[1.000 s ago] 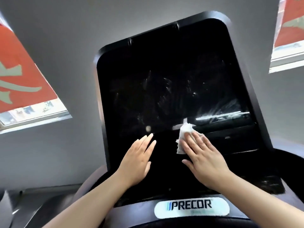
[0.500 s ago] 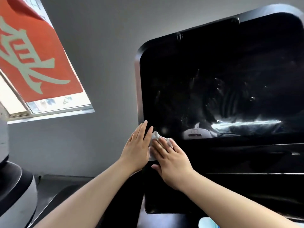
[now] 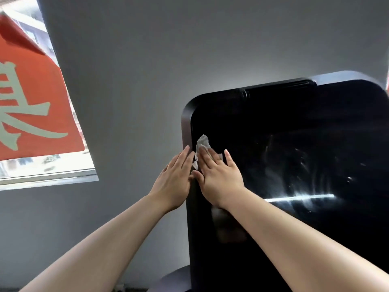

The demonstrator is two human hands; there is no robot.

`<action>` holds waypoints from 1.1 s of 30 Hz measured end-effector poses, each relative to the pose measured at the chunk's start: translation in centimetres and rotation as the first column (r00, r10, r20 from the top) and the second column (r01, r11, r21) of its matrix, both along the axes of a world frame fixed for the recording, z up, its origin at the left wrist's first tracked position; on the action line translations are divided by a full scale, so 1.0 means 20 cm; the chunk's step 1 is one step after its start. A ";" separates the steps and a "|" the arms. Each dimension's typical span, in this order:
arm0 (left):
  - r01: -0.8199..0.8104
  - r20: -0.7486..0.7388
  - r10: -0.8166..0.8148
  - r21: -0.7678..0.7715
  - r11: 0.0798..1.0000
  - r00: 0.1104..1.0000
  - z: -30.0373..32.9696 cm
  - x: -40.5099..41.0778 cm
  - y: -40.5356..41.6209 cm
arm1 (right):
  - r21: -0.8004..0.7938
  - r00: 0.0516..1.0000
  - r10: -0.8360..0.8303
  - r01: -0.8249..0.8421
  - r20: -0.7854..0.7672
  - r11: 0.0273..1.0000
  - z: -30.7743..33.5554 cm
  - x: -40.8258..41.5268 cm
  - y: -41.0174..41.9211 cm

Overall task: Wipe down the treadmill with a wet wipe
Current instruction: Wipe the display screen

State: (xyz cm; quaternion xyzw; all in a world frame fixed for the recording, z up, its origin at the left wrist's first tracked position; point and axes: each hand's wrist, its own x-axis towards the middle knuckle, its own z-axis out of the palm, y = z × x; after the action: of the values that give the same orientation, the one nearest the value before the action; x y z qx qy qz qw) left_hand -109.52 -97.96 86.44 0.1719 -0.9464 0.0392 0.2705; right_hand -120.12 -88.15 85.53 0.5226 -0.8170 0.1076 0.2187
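Head view: the treadmill's black console screen (image 3: 294, 165) fills the right half of the picture, a glossy dark panel with rounded corners and a narrow raised strip along its top edge. Its glass carries pale smears and curved streaks toward the right, and a bright horizontal glint lies low on it.

The right hand (image 3: 219, 175) lies flat on the screen close to its left edge, fingers straight and spread a little, pressing a crumpled white wet wipe (image 3: 202, 144) against the glass. The wipe sits under the fingertips — a bunched corner sticks up above them, and a smaller fold shows between the fingers and at the hand's left side. A dim reflection of the right forearm shows in the glass just below the wrist.

The left hand (image 3: 174, 178) is open too, fingers straight and together, laid against the screen's left rim just beside the right hand; its fingertips reach level with the lower part of the wipe. Whether it touches the wipe itself I cannot tell. Both bare forearms come up from the near edge of the picture.

Behind the console stands a plain grey wall (image 3: 168, 49). At the far left is a window (image 3: 48, 167) — most of it covered by a red banner (image 3: 35, 106) with a large pale character.
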 end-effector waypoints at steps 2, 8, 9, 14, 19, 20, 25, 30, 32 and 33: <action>0.006 -0.036 -0.005 0.027 1.000 0.999 0.05 -0.05 -0.03 | 0.011 1.000 -0.016 0.016 -0.005 1.000 0.10 -0.05 -0.06; -0.031 -0.110 0.044 0.125 0.992 0.993 0.17 -0.24 -0.10 | 0.055 1.000 0.012 -0.013 0.003 0.998 0.38 -0.18 -0.15; -0.032 -0.140 0.055 0.159 0.987 0.989 0.18 -0.27 -0.10 | 0.081 0.999 0.022 -0.019 -0.026 0.997 0.39 -0.20 -0.14; -0.087 -0.261 0.126 0.157 0.984 0.957 0.25 -0.37 -0.04 | 0.094 0.972 0.022 0.000 -0.233 0.996 0.42 -0.28 -0.11; -0.118 -0.277 0.147 0.117 0.986 0.949 0.30 -0.44 -0.04 | 0.102 0.914 -0.048 0.097 -0.402 0.990 0.49 -0.40 -0.10; -0.132 -0.287 0.153 0.091 0.987 0.946 0.29 -0.45 -0.04 | 0.096 0.910 -0.057 0.105 -0.411 0.990 0.50 -0.42 -0.09; -0.152 -0.391 0.130 -0.026 0.988 0.911 0.24 -0.48 -0.09 | -0.010 0.930 -0.170 0.176 -0.326 0.984 0.52 -0.52 0.01; -0.159 -0.469 0.140 -0.001 0.987 0.872 0.24 -0.51 -0.11 | -0.073 0.980 -0.062 0.049 -0.187 0.996 0.63 -0.46 -0.13; -0.163 -0.467 0.142 -0.005 0.987 0.873 0.24 -0.52 -0.11 | -0.065 0.989 0.015 -0.025 -0.150 0.998 0.66 -0.41 -0.23; -0.161 -0.464 0.141 -0.005 0.987 0.875 0.24 -0.51 -0.11 | -0.065 0.989 0.035 -0.044 -0.145 0.997 0.66 -0.39 -0.27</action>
State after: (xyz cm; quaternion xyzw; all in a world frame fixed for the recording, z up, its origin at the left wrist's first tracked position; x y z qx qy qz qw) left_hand -119.79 -100.20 91.16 0.2437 -0.8376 0.0389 0.4874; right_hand -127.96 -93.50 98.81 0.5374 -0.7844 0.1017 0.2926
